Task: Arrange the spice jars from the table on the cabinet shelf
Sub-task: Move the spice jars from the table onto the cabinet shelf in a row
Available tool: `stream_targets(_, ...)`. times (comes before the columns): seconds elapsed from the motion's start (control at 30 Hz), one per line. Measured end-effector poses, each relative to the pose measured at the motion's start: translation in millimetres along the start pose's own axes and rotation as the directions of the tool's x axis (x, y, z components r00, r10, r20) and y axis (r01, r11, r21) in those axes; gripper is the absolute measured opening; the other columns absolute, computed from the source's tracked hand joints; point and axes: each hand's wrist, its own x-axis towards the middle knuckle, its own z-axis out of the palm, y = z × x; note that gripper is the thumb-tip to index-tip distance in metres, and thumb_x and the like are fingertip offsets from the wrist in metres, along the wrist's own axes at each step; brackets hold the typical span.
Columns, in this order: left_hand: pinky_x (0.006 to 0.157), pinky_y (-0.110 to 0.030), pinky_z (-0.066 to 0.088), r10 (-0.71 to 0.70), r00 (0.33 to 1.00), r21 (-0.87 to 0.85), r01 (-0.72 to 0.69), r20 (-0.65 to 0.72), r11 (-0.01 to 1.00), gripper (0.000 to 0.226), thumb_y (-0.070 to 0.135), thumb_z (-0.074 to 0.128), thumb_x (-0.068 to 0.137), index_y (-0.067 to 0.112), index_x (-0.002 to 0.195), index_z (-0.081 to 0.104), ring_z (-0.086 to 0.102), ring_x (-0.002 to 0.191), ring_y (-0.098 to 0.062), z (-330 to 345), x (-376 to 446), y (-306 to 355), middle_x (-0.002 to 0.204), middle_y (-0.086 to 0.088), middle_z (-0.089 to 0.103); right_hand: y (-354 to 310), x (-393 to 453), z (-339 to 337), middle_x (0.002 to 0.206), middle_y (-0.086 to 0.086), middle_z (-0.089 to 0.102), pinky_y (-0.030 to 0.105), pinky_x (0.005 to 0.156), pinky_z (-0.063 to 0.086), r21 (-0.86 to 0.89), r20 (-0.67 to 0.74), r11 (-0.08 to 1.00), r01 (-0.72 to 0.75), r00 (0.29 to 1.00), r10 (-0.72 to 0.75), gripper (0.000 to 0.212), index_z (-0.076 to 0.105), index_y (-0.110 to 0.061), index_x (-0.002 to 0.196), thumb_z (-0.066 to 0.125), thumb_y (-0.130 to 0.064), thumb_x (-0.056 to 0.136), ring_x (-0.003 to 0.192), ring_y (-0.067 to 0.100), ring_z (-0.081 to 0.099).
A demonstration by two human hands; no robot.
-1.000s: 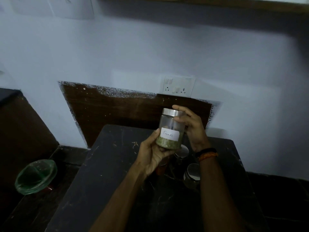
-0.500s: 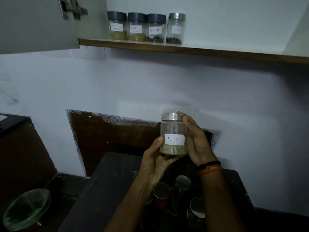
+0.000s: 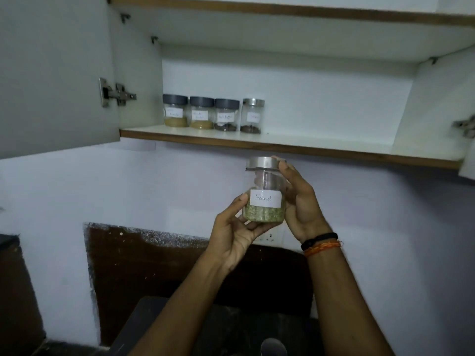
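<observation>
A clear fennel jar (image 3: 264, 194) with a steel lid and a white label holds green seeds. My left hand (image 3: 235, 235) cups its base from below left, thumb on the glass. My right hand (image 3: 299, 201) grips its right side, fingertips at the lid. The jar hangs just under the front edge of the cabinet shelf (image 3: 321, 149). On that shelf, at the left, stands a row of several labelled spice jars (image 3: 213, 114), the rightmost with a steel lid (image 3: 253, 102). A steel lid of another jar (image 3: 273, 346) shows on the dark table (image 3: 144, 319) at the bottom.
The cabinet door (image 3: 51, 73) stands open at the left, with its hinge (image 3: 115, 93) beside the jar row. Right of the row the white shelf is bare up to the right cabinet wall (image 3: 437, 104). An upper shelf board (image 3: 282, 10) runs overhead. A wall socket (image 3: 270, 237) peeks out below my hands.
The view has tilted up, so the shelf and its jars now fill the top. Both hands have lifted the fennel jar closer to the shelf edge; most table jars have dropped out of view.
</observation>
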Motion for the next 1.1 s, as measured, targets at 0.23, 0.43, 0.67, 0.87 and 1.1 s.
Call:
stream_targets(0.23,0.1,-0.07,0.044,0.048,0.996,0.001,-0.048,0.073,0.999,0.04,0.016,0.083,0.078,-0.003,0.111,0.073,0.058,0.119,-0.053,44,38,38,0.124,-0.032,0.063,-54,44,15,0.136,0.013,0.065,0.061,0.113,0.04,-0.136,0.109,0.982,0.128,0.987,-0.114,0.046,0.06,-0.014,0.137,0.056,-0.041,0.1,0.128,0.037,0.059)
stream_targets(0.43,0.098,-0.066,0.048,0.113,0.984,0.076,-0.124,0.134,0.989,0.033,0.022,0.079,0.082,0.003,0.108,0.077,0.061,0.118,-0.048,69,63,57,0.118,-0.027,0.069,-80,68,21,0.134,0.017,0.065,0.065,0.11,0.041,-0.157,0.072,0.97,0.187,0.981,-0.178,0.044,0.062,-0.013,0.135,0.054,-0.04,0.101,0.127,0.041,0.058)
stream_targets(0.67,0.097,-0.066,0.048,0.157,0.975,0.127,-0.178,0.157,0.976,0.047,0.024,0.081,0.079,0.002,0.119,0.07,0.057,0.123,-0.049,78,82,66,0.128,-0.03,0.063,-95,79,21,0.127,0.008,0.07,0.055,0.1,0.051,-0.247,0.075,0.948,0.2,0.979,-0.187,0.04,0.066,-0.025,0.129,0.056,-0.049,0.098,0.119,0.033,0.065)
stream_targets(0.87,0.104,-0.069,0.04,0.139,0.966,0.182,-0.18,0.216,0.967,0.046,0.022,0.071,0.088,0.002,0.129,0.063,0.053,0.128,-0.05,82,96,74,0.138,-0.033,0.053,-111,89,19,0.118,0.005,0.074,0.027,0.079,0.058,-0.334,0.113,0.908,0.251,0.968,-0.226,0.047,0.066,-0.022,0.127,0.068,-0.05,0.089,0.102,0.019,0.074)
stream_targets(1.1,0.097,-0.067,0.048,0.14,0.965,0.21,-0.187,0.22,0.96,0.024,0.019,0.07,0.088,0.006,0.107,0.076,0.058,0.121,-0.051,98,109,82,0.126,-0.031,0.06,-123,104,19,0.117,0.008,0.074,0.036,0.084,0.06,-0.321,0.093,0.907,0.274,0.962,-0.258,0.044,0.067,-0.019,0.123,0.075,-0.041,0.085,0.099,0.02,0.074)
